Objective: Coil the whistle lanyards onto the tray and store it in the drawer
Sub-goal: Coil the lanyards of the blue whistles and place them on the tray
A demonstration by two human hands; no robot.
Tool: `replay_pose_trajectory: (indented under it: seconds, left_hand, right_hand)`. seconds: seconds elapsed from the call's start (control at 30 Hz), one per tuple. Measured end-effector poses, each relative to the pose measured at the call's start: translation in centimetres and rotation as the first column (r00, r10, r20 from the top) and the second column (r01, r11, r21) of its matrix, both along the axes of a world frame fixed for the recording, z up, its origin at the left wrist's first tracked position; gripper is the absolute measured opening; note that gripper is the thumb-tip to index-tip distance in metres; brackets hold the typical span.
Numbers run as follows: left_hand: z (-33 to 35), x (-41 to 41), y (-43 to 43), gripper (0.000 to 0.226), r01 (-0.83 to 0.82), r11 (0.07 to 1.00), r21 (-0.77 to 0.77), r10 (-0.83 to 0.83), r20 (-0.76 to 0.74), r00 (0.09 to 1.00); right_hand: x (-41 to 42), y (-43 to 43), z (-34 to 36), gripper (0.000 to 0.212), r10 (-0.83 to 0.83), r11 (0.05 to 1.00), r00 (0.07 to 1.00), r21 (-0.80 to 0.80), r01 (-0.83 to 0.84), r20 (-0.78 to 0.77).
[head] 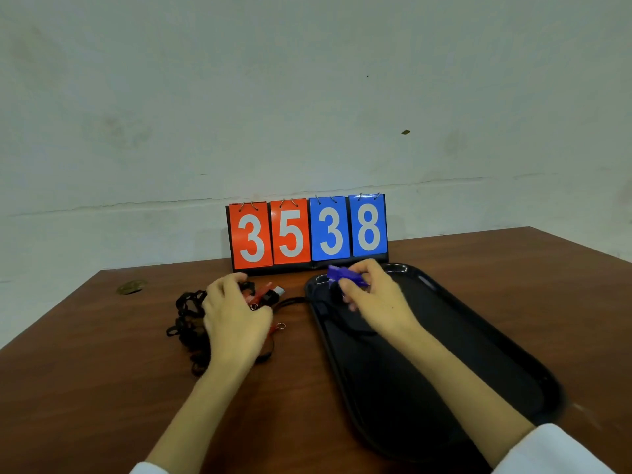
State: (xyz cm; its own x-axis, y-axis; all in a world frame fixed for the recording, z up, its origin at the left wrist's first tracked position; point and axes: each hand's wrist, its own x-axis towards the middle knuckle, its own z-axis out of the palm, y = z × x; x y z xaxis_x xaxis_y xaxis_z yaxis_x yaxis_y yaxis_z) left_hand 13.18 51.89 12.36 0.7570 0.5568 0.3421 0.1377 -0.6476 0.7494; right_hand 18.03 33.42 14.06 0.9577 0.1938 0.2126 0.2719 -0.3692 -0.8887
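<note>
A long black tray lies on the right of the brown table. My right hand pinches a blue whistle over the tray's far left end; its black lanyard trails down onto the tray under my palm. My left hand rests with curled fingers on a tangled heap of black lanyards left of the tray. A red whistle and metal rings poke out beside its fingers. Whether that hand grips anything is hidden. No drawer is in view.
A flip scoreboard reading 35 and 38 stands at the table's far edge against a pale wall. A round brass fitting sits in the table's far left corner. Bare table shows at the near left.
</note>
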Motion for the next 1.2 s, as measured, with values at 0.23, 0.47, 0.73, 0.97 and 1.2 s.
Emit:
replay_pose_trajectory:
  seconds: [0.23,0.47,0.73,0.97,1.2]
  left_hand:
    - [0.8,-1.9,-5.3,0.040,0.706,0.298,-0.642,-0.533,0.502,0.681]
    - [0.5,-1.5,-3.7,0.026,0.522,0.470,-0.712,-0.624,0.151,0.767]
    - [0.6,-1.1,-2.3,0.032,0.446,0.848,-0.286,-0.514,-0.242,0.823]
    - [0.9,-1.1,-2.4,0.015,0.468,0.880,-0.081,-0.474,-0.077,0.877]
    - [1.4,-1.5,-2.2,0.024,0.587,0.809,-0.005,-0.585,0.089,0.806]
  right_hand:
    - [-3.9,2.7,1.1,0.019,0.216,0.915,0.975,0.336,-0.222,0.054]
    - [-2.6,0.8,0.0,0.027,0.080,0.891,0.971,0.453,0.032,-0.224]
    - [-1.1,-0.2,-1.2,0.025,0.130,0.857,0.936,0.511,0.060,-0.327]
    - [-0.9,-0.8,-0.9,0.030,0.015,0.971,0.994,-0.240,0.013,0.111]
    - [-1.3,-1.3,-0.3,0.023,0.318,0.875,0.948,-0.382,-0.296,-0.007]
